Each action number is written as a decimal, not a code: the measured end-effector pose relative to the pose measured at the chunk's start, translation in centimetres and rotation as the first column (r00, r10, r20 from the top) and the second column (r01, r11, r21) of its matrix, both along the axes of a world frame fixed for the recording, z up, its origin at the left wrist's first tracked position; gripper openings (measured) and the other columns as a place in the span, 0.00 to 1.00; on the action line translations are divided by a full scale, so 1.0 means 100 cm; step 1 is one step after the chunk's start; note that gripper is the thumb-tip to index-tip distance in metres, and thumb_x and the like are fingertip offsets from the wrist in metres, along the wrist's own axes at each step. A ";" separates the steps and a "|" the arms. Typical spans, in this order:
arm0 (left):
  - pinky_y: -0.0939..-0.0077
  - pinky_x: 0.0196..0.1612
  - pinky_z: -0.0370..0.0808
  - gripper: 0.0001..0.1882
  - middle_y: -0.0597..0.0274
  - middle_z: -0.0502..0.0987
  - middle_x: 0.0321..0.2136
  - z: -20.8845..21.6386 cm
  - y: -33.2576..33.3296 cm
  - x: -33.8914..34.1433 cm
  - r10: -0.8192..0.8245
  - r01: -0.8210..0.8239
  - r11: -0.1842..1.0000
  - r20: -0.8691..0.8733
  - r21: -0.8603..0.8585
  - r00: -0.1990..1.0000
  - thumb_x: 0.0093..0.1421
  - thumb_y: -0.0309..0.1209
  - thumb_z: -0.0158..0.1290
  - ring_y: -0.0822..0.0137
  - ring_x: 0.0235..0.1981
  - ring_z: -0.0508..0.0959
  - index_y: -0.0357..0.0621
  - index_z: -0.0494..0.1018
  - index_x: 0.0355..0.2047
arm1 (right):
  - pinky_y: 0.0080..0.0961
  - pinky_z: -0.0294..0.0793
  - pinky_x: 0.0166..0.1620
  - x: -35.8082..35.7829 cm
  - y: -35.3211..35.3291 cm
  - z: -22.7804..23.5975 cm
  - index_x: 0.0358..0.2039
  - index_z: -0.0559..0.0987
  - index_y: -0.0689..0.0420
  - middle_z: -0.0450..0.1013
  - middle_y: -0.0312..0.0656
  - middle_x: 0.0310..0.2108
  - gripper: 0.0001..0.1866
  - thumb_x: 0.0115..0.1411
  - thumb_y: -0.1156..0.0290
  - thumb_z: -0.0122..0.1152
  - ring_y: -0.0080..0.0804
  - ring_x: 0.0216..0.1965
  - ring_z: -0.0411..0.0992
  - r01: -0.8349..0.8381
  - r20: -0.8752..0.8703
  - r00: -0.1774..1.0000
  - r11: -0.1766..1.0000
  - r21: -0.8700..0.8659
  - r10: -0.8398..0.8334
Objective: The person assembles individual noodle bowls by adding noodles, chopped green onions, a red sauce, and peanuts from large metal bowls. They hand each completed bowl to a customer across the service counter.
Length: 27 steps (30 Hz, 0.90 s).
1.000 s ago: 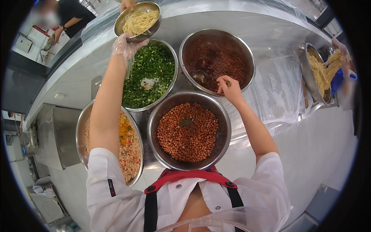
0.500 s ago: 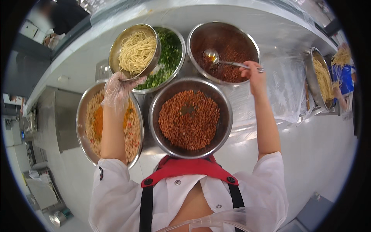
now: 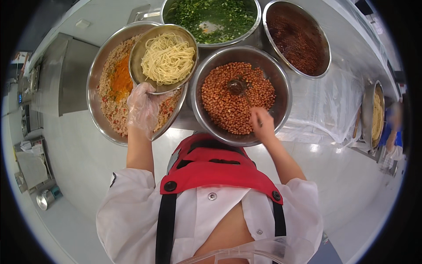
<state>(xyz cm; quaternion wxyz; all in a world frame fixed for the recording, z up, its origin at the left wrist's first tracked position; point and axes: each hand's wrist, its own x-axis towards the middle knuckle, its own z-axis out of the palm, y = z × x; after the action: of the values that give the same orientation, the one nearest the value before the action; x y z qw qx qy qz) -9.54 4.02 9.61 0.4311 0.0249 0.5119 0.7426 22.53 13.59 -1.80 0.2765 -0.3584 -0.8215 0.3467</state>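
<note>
In a clear plastic glove, my left hand (image 3: 144,105) grips the rim of a small metal bowl (image 3: 137,61) of pale noodles (image 3: 169,57). That bowl is held over a large bowl (image 3: 93,108) of pale minced food with an orange patch. My bare right hand (image 3: 263,125) is closed round the thin handle of a ladle (image 3: 237,87). The ladle's head rests among reddish-brown, nut-like pieces (image 3: 226,108) in the middle metal bowl (image 3: 285,105). How full the ladle is, I cannot tell.
Beyond stand a bowl of chopped greens (image 3: 211,20) and a bowl of dark red sauce (image 3: 296,44). Clear plastic sheeting (image 3: 323,105) covers the counter at right. Farther right, a metal bowl (image 3: 368,115) holds noodles near another person in blue (image 3: 392,137).
The ladle has gone from the red sauce bowl into the nut-like pieces with my right hand. My left hand has brought the noodle bowl from beside the greens to over the minced food.
</note>
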 end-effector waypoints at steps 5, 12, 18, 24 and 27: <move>0.53 0.38 0.80 0.23 0.41 0.68 0.45 0.002 -0.023 -0.001 0.038 -0.038 0.999 -0.029 -0.015 0.999 0.47 0.18 0.38 0.49 0.42 0.74 0.20 0.58 0.47 | 0.21 0.70 0.29 -0.020 -0.023 0.010 0.33 0.73 0.66 0.70 0.44 0.27 0.06 0.59 0.77 0.49 0.27 0.21 0.71 0.047 -0.132 0.983 0.880 -0.473 -0.124; 0.52 0.38 0.80 0.28 0.47 0.68 0.45 -0.010 -0.036 -0.008 0.057 -0.058 0.997 -0.029 -0.046 0.998 0.44 0.16 0.39 0.51 0.42 0.74 0.33 0.57 0.50 | 0.20 0.71 0.26 -0.017 0.010 0.039 0.35 0.71 0.68 0.72 0.46 0.25 0.11 0.63 0.72 0.44 0.26 0.20 0.71 0.136 -0.230 0.876 0.675 -0.726 -0.425; 0.49 0.35 0.79 0.35 0.53 0.68 0.46 -0.008 -0.023 0.000 0.070 -0.070 0.998 0.072 -0.005 0.995 0.41 0.16 0.38 0.54 0.41 0.74 0.46 0.56 0.55 | 0.17 0.69 0.27 -0.023 0.022 0.139 0.36 0.71 0.66 0.73 0.45 0.27 0.11 0.64 0.70 0.44 0.24 0.19 0.69 0.111 -0.339 0.855 0.777 -0.620 -0.393; 0.61 0.27 0.78 0.34 0.55 0.69 0.40 -0.005 -0.003 0.007 -0.024 0.025 1.000 0.102 -0.008 0.994 0.41 0.18 0.40 0.58 0.35 0.75 0.50 0.56 0.53 | 0.23 0.69 0.30 -0.052 -0.018 0.161 0.37 0.74 0.63 0.71 0.51 0.39 0.08 0.59 0.76 0.48 0.28 0.23 0.70 -0.153 -0.396 0.902 0.985 0.075 0.170; 0.64 0.23 0.78 0.32 0.57 0.69 0.37 -0.008 0.004 0.003 -0.039 0.035 0.999 0.176 0.028 0.984 0.42 0.18 0.41 0.59 0.32 0.75 0.47 0.56 0.52 | 0.26 0.68 0.30 -0.076 -0.011 0.163 0.38 0.76 0.62 0.69 0.54 0.42 0.14 0.48 0.79 0.55 0.37 0.30 0.71 -0.419 0.107 0.874 0.624 0.659 0.474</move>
<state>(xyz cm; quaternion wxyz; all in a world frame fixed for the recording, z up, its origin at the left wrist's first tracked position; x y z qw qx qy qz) -9.22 4.45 8.81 0.4880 -0.0262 0.4621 0.7400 14.90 12.54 14.49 0.3221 -0.0072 -0.9411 0.1027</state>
